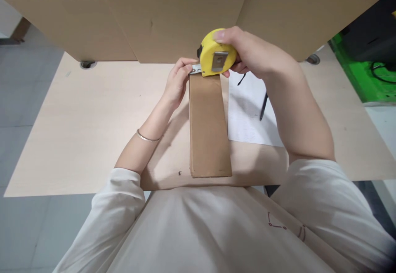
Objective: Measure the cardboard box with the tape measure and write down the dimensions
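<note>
In my right hand (239,52) is a yellow tape measure (208,54), its metal belt clip facing me. A short length of the blade (195,69) is out on the left side. My left hand (178,79) pinches the blade's end between thumb and fingers, at the far left corner of a brown cardboard piece (208,128). That long, narrow cardboard lies flat on the table, its near end close to the table's front edge. The tape measure's case sits over the far end of the cardboard, partly hiding it.
A printed paper sheet (247,128) lies right of the cardboard, with a black pen (264,107) on it. Large cardboard boxes (185,21) stand along the back of the light wooden table (102,120). Round cable holes (88,64) sit near its back corners. A green surface (355,79) is at the right.
</note>
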The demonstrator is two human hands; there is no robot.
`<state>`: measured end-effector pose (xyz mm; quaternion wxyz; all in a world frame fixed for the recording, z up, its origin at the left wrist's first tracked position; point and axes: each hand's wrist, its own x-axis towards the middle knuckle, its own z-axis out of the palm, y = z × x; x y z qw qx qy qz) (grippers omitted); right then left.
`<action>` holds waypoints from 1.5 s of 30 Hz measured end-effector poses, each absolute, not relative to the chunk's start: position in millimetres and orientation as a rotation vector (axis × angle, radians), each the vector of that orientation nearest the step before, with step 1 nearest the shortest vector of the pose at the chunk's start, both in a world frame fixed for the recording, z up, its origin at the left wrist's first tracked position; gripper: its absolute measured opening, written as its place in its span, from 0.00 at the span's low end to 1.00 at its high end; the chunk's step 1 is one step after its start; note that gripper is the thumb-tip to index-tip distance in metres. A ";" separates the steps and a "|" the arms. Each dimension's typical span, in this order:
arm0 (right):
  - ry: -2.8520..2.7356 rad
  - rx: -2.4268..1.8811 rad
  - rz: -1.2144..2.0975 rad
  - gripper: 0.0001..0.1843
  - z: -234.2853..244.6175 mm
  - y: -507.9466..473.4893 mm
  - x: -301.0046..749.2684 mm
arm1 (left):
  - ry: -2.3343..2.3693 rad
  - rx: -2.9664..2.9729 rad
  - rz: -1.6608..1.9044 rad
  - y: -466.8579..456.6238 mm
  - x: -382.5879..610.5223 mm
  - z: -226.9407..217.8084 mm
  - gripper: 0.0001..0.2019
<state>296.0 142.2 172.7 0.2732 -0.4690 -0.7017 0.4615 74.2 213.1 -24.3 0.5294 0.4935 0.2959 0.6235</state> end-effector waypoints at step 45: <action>-1.860 -1.260 1.181 0.15 173.5 139.8 306.8 | 0.598 1.141 1.376 192.0 76.6 -6.8 0.26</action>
